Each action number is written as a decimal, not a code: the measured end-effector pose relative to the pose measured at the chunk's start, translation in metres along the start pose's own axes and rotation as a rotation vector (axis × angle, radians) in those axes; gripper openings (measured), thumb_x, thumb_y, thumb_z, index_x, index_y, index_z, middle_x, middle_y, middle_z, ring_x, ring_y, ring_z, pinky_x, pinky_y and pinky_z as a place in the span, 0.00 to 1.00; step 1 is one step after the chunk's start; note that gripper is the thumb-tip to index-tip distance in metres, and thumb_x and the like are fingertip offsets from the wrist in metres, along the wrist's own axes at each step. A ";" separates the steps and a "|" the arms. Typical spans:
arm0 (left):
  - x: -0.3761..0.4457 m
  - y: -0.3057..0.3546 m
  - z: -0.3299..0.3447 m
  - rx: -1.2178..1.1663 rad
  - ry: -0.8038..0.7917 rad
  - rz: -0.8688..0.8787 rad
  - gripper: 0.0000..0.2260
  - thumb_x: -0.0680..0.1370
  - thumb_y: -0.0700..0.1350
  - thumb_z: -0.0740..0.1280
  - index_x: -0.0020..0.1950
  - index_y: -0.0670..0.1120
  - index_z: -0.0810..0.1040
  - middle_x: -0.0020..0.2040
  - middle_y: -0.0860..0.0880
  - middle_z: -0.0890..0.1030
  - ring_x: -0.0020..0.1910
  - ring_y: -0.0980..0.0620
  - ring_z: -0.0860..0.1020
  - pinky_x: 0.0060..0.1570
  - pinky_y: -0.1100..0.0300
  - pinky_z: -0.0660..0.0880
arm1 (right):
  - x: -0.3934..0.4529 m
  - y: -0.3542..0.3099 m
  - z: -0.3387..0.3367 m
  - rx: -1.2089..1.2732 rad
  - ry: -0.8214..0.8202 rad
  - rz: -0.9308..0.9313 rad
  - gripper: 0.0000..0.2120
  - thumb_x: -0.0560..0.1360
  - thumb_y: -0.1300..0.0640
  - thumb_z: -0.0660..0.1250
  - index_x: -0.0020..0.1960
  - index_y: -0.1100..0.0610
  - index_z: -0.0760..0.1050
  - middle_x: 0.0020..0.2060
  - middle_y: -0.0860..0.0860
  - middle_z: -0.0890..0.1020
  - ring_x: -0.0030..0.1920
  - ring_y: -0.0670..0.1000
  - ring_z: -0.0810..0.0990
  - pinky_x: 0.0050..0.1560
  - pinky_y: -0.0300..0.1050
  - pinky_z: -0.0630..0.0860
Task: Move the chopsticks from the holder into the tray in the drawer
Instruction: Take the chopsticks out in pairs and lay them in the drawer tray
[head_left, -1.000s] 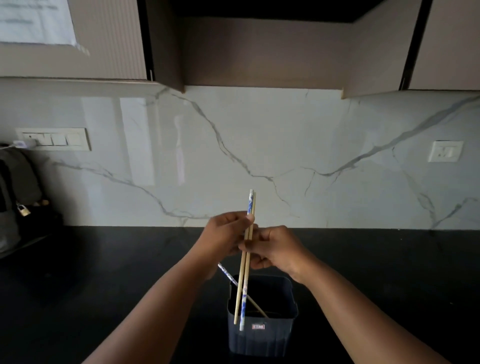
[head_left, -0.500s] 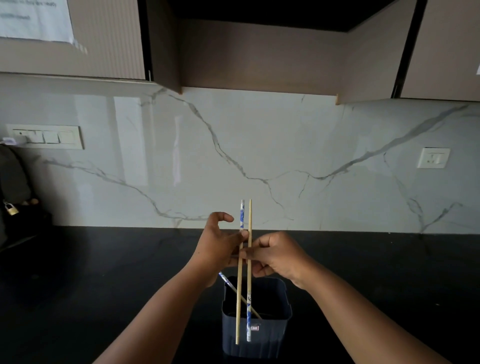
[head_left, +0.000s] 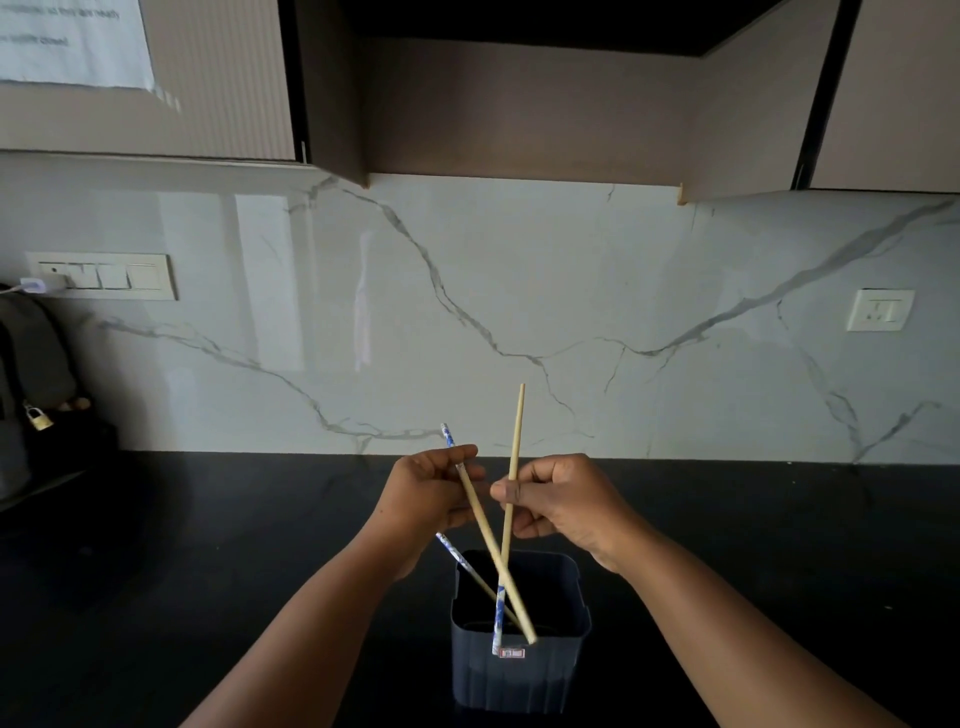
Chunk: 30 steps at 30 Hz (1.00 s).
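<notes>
A dark square holder (head_left: 519, 670) stands on the black counter near the bottom centre. My left hand (head_left: 426, 499) grips one chopstick (head_left: 485, 530) with its blue-patterned end up, slanting down to the right. My right hand (head_left: 561, 499) grips a second chopstick (head_left: 515, 431), nearly upright, blue-patterned end down in front of the holder. The two sticks cross just above the holder's rim. A third chopstick (head_left: 457, 556) leans in the holder, its patterned end poking out below my left hand. No drawer or tray is in view.
The black counter (head_left: 208, 545) runs to a white marble backsplash. A dark bag with a padlock (head_left: 36, 415) sits at the far left. Wall cabinets hang overhead. A switch panel (head_left: 104, 275) is on the left wall, a socket (head_left: 880, 310) on the right.
The two chopsticks were held together, parallel and upright. Now each hand holds one, the hands have drawn slightly apart, and the sticks cross in an X.
</notes>
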<state>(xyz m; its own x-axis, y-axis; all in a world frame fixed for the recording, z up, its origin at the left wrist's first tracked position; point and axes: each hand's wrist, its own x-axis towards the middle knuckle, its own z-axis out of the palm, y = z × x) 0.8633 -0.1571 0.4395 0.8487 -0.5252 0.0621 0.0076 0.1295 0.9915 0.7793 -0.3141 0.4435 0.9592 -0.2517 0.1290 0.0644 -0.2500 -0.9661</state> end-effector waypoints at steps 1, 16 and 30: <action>0.000 -0.002 -0.001 -0.009 0.004 0.010 0.14 0.76 0.27 0.64 0.56 0.42 0.78 0.48 0.42 0.83 0.39 0.52 0.85 0.36 0.62 0.80 | 0.000 0.001 0.000 0.008 -0.003 0.001 0.09 0.70 0.57 0.75 0.43 0.63 0.83 0.37 0.60 0.85 0.36 0.53 0.84 0.39 0.45 0.83; 0.003 -0.007 -0.010 0.359 -0.084 -0.090 0.11 0.78 0.45 0.68 0.45 0.37 0.81 0.28 0.47 0.80 0.30 0.50 0.82 0.35 0.58 0.81 | 0.005 0.004 0.003 0.014 0.063 -0.042 0.04 0.71 0.57 0.75 0.44 0.58 0.85 0.37 0.55 0.86 0.35 0.50 0.84 0.36 0.42 0.81; 0.000 -0.010 -0.010 0.572 -0.326 -0.219 0.07 0.76 0.44 0.71 0.42 0.40 0.81 0.32 0.46 0.81 0.32 0.53 0.82 0.39 0.60 0.81 | 0.016 0.015 0.014 0.005 0.047 0.004 0.04 0.71 0.56 0.75 0.42 0.56 0.85 0.39 0.58 0.86 0.37 0.54 0.84 0.42 0.49 0.84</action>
<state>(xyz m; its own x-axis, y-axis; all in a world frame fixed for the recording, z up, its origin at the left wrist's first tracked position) 0.8682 -0.1496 0.4286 0.6563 -0.7264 -0.2040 -0.1953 -0.4247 0.8840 0.7994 -0.3087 0.4276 0.9456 -0.2960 0.1352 0.0621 -0.2438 -0.9678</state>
